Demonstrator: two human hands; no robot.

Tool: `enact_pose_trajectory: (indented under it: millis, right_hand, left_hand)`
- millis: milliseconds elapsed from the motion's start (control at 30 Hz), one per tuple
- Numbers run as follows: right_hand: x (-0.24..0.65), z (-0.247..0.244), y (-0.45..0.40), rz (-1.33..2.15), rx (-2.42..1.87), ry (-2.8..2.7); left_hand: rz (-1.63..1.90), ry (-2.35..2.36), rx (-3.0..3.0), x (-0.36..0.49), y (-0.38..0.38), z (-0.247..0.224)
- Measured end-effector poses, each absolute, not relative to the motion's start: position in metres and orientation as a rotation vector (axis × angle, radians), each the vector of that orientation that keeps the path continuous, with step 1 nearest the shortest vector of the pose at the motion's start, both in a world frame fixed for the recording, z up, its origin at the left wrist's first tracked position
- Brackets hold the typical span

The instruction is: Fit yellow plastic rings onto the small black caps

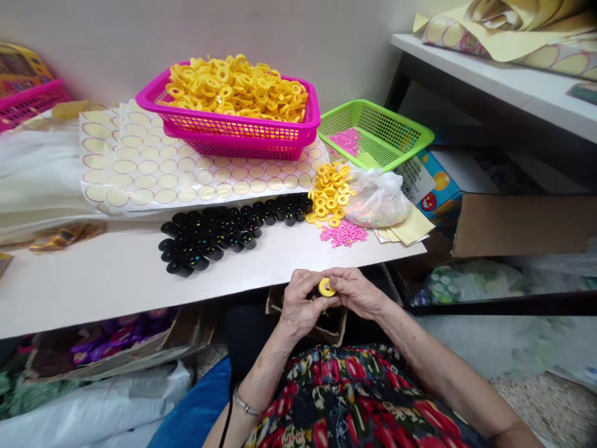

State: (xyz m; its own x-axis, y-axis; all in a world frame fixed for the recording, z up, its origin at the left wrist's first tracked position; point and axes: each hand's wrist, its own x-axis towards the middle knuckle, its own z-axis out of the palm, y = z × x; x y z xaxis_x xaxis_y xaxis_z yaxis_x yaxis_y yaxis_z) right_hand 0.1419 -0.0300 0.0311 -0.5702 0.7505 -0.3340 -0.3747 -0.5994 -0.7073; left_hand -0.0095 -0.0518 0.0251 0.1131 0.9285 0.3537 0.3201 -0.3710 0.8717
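In front of my body, past the table's front edge, my left hand [298, 305] and my right hand [359, 294] meet with their fingers closed round one small yellow ring [321, 289]. A pink bit shows at its centre, and my right thumb lies over its edge. Something dark sits under the ring, mostly hidden by my fingers. On the table beyond are a pile of yellow rings [332, 194], a heap of small pink pieces [344, 233] and several black round caps [212, 230], standing close together, some with coloured specks inside.
A pink basket [242, 134] full of yellow rings stands on sticker sheets [163, 165]. A green basket [396, 134] holds pink pieces. Beside it lie a clear plastic bag [385, 199] and folded paper [410, 227]. Below my hands is an open carton [338, 333]; a white shelf [504, 87] juts in at right.
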Motion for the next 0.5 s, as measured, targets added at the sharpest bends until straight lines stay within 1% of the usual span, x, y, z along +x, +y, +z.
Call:
enact_pose_trajectory:
  millis: [367, 500]
  right_hand:
    - [0.152, 0.036, -0.028, 2.181, -0.836, -0.999]
    - [0.152, 0.035, -0.03, 2.051, -0.855, -1.165]
  left_hand:
    - [1.252, 1.144, 1.988, -0.007, -0.054, 0.03]
    - [1.254, 1.109, 2.15, -0.004, -0.055, 0.034]
